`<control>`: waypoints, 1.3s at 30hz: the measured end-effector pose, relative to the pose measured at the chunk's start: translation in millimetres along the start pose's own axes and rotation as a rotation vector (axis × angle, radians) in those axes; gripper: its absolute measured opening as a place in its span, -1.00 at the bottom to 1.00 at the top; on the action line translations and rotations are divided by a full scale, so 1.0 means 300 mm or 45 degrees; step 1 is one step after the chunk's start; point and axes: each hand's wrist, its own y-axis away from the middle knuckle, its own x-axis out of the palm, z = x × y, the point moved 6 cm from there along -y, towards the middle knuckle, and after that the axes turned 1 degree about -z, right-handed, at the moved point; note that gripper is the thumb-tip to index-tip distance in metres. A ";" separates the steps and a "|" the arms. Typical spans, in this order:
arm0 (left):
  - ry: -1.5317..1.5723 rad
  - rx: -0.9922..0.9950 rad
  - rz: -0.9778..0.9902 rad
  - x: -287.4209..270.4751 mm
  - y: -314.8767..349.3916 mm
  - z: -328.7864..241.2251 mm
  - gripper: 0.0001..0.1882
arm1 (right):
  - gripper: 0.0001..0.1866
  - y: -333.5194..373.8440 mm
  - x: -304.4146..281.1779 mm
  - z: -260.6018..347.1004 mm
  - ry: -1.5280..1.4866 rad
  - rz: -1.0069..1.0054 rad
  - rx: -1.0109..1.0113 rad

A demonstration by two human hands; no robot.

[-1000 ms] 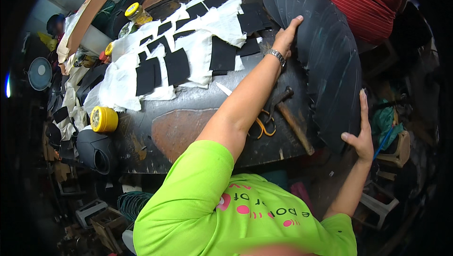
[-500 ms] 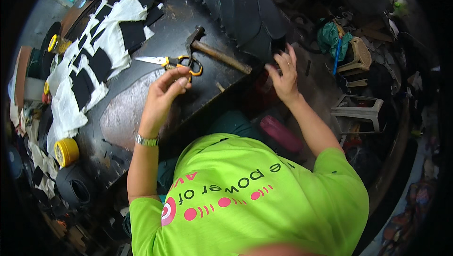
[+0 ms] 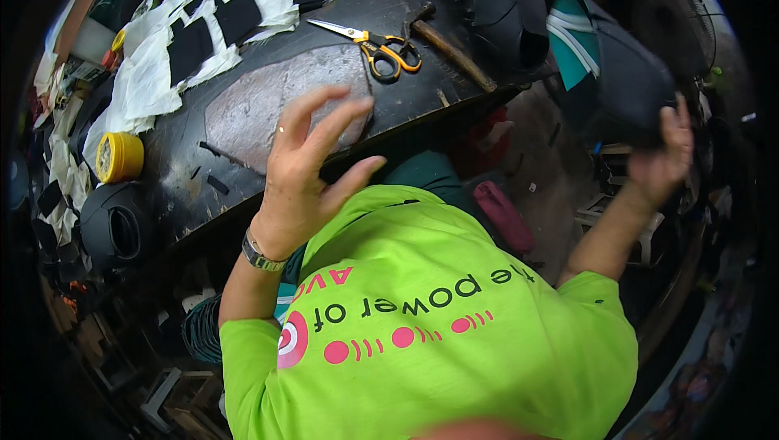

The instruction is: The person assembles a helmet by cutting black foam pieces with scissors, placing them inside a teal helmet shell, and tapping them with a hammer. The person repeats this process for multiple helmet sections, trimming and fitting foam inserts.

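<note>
Your spread left hand (image 3: 312, 168) has free room over the flat, mottled grey-brown slab (image 3: 251, 107), and a bare strip of black tabletop (image 3: 280, 46) gives you passage between that slab and the white cloth with black patches (image 3: 150, 87). Leftward, the round yellow tub (image 3: 122, 157) and the hollow black rolled piece (image 3: 101, 214) obstruct you. Rightward, the orange-and-black-handled scissors (image 3: 364, 38) and wooden-handled hammer (image 3: 454, 56) stand in your way, with layered black sheets (image 3: 501, 10) beyond. Past the table corner, the curved black piece with teal and white panels (image 3: 633, 75) blocks the space inward of your right hand (image 3: 664, 152).
</note>
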 end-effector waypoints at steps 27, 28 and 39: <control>-0.850 0.107 -0.024 -0.180 0.229 0.374 -0.58 | -0.44 0.317 0.993 -0.694 0.996 1.079 -0.457; -0.844 0.168 0.113 -0.172 0.234 0.377 -0.62 | -0.45 0.319 0.992 -0.693 0.975 1.078 -0.475; -0.808 0.323 0.395 -0.147 0.190 0.402 -0.73 | -0.63 0.284 0.958 -0.713 0.650 1.025 -0.179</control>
